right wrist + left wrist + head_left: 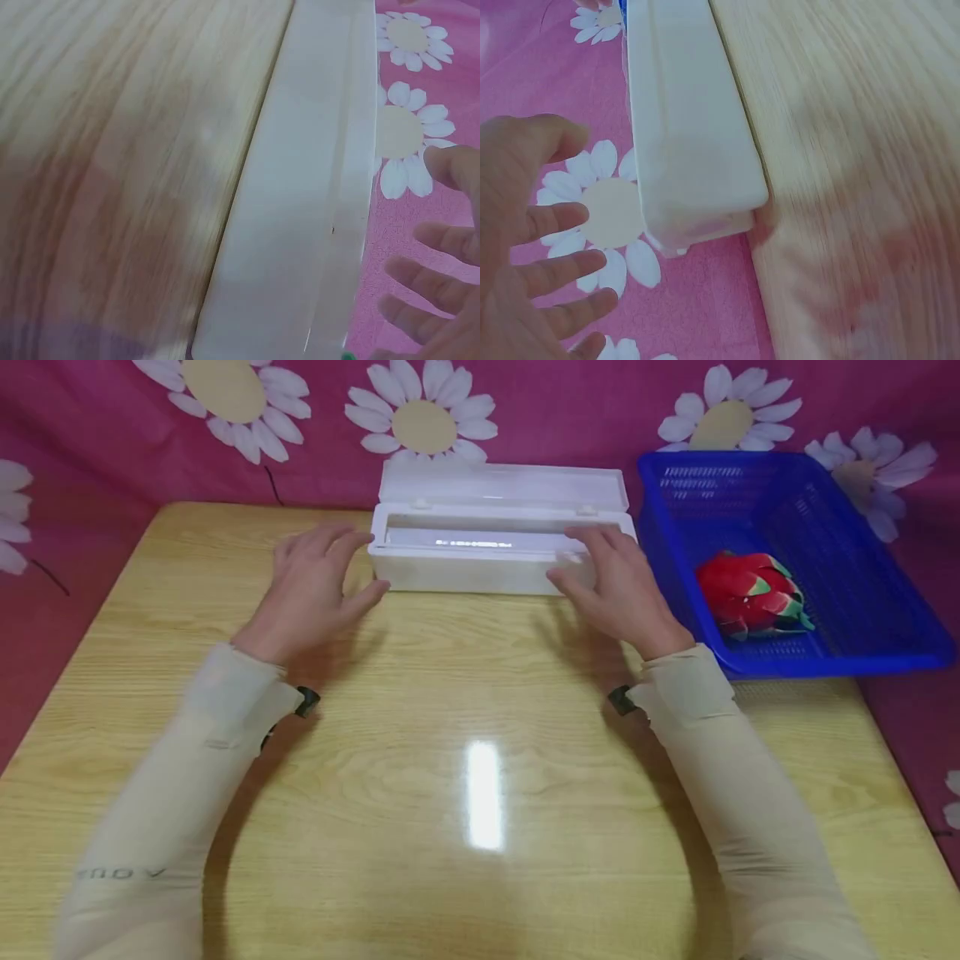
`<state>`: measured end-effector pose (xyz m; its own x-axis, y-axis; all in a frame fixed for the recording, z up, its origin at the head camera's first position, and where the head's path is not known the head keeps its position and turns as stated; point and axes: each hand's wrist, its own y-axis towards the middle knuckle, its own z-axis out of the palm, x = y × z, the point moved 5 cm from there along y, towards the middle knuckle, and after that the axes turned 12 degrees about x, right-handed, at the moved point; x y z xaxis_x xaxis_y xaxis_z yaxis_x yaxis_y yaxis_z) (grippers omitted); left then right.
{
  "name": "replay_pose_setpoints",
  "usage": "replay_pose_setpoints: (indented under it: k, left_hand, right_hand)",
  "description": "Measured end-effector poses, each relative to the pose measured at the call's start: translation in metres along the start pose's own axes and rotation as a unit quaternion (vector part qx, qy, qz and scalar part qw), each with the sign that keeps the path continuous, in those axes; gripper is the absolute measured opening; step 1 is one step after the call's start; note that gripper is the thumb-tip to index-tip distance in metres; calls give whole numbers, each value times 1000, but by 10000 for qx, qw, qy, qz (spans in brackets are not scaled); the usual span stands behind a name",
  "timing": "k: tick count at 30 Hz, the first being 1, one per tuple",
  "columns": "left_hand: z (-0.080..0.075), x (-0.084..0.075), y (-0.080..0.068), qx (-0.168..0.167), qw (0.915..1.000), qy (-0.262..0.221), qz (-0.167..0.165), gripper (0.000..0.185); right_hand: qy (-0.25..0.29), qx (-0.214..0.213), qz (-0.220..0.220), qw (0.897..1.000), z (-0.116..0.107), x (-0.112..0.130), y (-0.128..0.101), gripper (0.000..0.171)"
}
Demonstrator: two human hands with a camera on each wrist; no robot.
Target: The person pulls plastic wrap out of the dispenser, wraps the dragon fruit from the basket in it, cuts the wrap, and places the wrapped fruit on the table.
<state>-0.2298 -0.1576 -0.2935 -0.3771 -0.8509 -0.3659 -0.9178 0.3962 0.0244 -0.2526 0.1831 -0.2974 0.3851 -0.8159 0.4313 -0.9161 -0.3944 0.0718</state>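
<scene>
A long white plastic box (pixel 465 573) stands at the back of the table, its hinged lid (pixel 502 487) raised toward the cloth. Inside shows a pale, shiny strip. My left hand (pixel 303 589) is at the box's left end, thumb and fingers spread apart around the corner. Over the right end reaches my right hand (pixel 622 585), its fingers above the rim and the thumb in front. Both wrist views show loosely extended fingers, with the left hand (pixel 532 232) and the right hand (pixel 439 277) holding nothing. The long white box (pixel 694 112) lies beside them.
At the right, a blue plastic basket (pixel 678 585) stands close to the box and the right forearm, with a red dragon fruit (pixel 750 593) in it. Pink flowered cloth (pixel 570 410) hangs behind the wooden table (pixel 390 793).
</scene>
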Motion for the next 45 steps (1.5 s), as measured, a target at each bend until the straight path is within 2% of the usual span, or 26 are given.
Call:
replay_pose_setpoints:
  k: [6, 15, 23, 34, 38, 45]
  left_hand:
    - [9, -3, 16, -219, 9994, -38, 269, 55]
    - [18, -6, 35, -578, 9965, -75, 606, 44]
    - [21, -9, 50, -476, 9969, -290, 547, 41]
    - [28, -18, 70, -257, 9976, -380, 509, 40]
    - [32, -19, 75, -142, 9982, -362, 453, 41]
    - [32, -18, 82, -226, 9985, -306, 389, 39]
  right_hand:
    - [83, -99, 140, 9998, 5, -6, 6, 56]
    - [123, -281, -79, 9995, 13, -7, 16, 43]
    - [108, -552, -140, 9983, 15, -9, 26, 37]
    - [-11, -374, -1, 9993, 19, -10, 39, 35]
    - [-115, -434, -142, 9989, 19, -10, 42, 33]
    - [-319, -518, -435, 9972, 15, -7, 48, 29]
